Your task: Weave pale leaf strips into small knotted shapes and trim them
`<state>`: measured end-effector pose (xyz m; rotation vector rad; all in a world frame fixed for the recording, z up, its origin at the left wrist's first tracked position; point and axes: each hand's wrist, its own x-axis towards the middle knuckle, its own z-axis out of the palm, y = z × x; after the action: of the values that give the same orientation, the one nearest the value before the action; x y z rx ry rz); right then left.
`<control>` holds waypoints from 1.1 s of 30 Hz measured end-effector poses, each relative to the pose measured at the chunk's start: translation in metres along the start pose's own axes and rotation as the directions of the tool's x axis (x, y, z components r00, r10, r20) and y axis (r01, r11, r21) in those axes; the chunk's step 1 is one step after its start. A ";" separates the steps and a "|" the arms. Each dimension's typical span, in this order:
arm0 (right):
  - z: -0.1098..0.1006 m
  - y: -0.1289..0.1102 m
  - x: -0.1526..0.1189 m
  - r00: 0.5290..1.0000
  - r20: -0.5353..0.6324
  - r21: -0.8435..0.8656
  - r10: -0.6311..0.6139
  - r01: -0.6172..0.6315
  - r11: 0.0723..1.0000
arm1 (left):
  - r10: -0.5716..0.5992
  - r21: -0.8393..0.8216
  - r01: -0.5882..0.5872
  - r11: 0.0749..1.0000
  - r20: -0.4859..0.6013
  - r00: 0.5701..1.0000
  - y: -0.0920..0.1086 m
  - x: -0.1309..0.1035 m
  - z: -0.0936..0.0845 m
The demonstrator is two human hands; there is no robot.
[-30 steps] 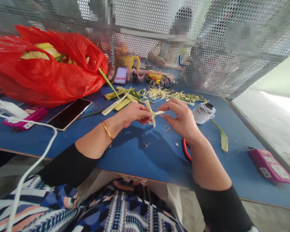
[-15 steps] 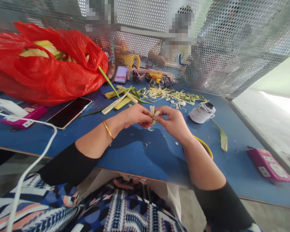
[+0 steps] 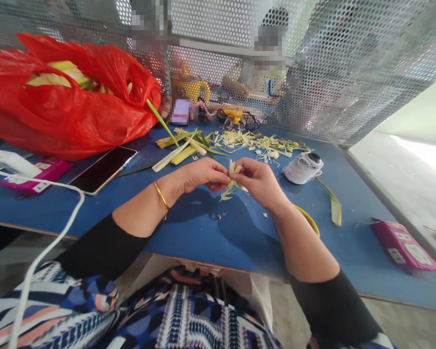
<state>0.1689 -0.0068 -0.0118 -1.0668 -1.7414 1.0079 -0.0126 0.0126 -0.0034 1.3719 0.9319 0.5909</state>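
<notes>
Pale leaf (image 3: 232,166), folded with short blades standing up and greener ends trailing below, is held above the blue table (image 3: 203,232), in front of my body. My left hand (image 3: 209,175) has thumb and fingers clamped on it from the left; a gold bangle (image 3: 161,195) sits on that wrist. My right hand (image 3: 258,182) pinches it from the opposite side, thumb and forefinger closed on the leaf. Fingertips of the two hands meet closely at the fold; the exact contact is partly hidden.

Beyond my hands I record a heap of scraps (image 3: 265,142) and, to its left, longer strips (image 3: 174,155). White thread (image 3: 302,168) on a dark-cored spool lies right of my right hand, with a loose leaf (image 3: 335,212) near it. A yellow loop (image 3: 308,219) is partly covered by my right forearm; what it belongs to cannot be determined.

On the left stand noted a red bag (image 3: 94,121) holding more plant matter and a dark-screened phone (image 3: 103,170). A purple pack (image 3: 405,245) lies at far right.
</notes>
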 end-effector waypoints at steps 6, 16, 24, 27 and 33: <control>0.003 -0.004 0.004 0.953 -0.296 0.218 0.063 0.003 0.976 | 0.093 -0.239 -0.131 0.962 -0.165 0.982 0.000 0.003 0.005; 0.020 0.001 0.001 0.904 -0.414 0.194 0.108 -0.029 0.981 | 0.070 -0.366 -0.195 0.910 -0.328 0.942 -0.012 0.007 0.036; 0.020 -0.004 -0.001 0.906 -0.420 0.141 0.056 0.004 0.990 | 0.068 -0.397 -0.212 0.893 -0.346 0.936 -0.011 0.005 0.037; 0.020 -0.003 0.000 0.923 -0.380 0.200 0.067 0.011 0.980 | 0.090 -0.419 -0.243 0.875 -0.353 0.931 -0.011 0.005 0.037; 0.021 0.000 0.001 0.920 -0.368 0.314 0.133 -0.012 0.949 | 0.090 -0.417 -0.247 0.874 -0.361 0.928 -0.010 0.004 0.038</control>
<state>0.1489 -0.0099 -0.0186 -1.0503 -1.1900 0.9965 0.0193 -0.0071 -0.0163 0.9432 0.8655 1.1315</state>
